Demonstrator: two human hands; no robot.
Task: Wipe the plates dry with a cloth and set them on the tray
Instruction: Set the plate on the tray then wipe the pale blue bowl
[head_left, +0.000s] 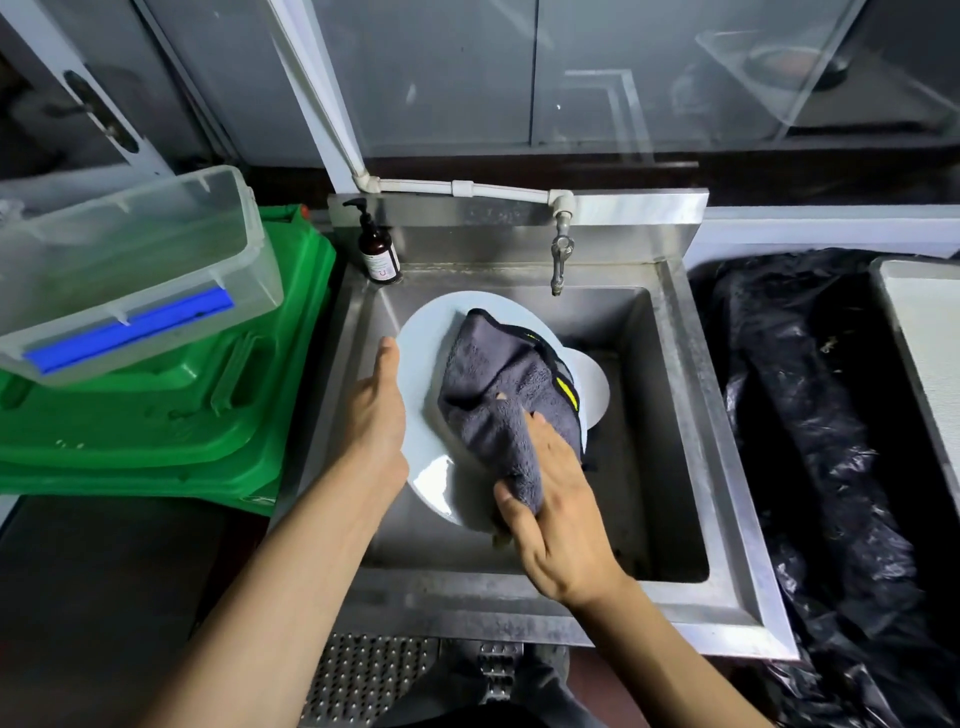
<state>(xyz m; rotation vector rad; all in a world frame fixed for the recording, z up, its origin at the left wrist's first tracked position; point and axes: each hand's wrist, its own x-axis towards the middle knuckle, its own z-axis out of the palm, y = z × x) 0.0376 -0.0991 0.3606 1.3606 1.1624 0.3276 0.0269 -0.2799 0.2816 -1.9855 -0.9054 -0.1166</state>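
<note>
Fingers of the right hand curled into a dark grey cloth, thumb pinching its lower fold, and pressed it flat against a large white plate. That plate was held tilted over the basin of a steel sink, with the cloth covering its face from the centre out toward 3 o'clock. At the plate's 9 o'clock edge the left hand held the rim, thumb lying straight along the rim toward 12 o'clock; its other fingers went behind the plate, so I could not tell how they lay. A second white plate showed partly at 3 o'clock of the first, lower in the basin.

Plush and thick, the cloth had a dark bound hem with a yellow tag (the pile looked soft and matted). Both plates were round, smooth and glossy. Brushed and dull, the sink metal carried a tap at 12 o'clock and a brown pump bottle at 11 o'clock. At 9 o'clock of the sink lay stacked green plastic trays with a clear plastic box on top.
</note>
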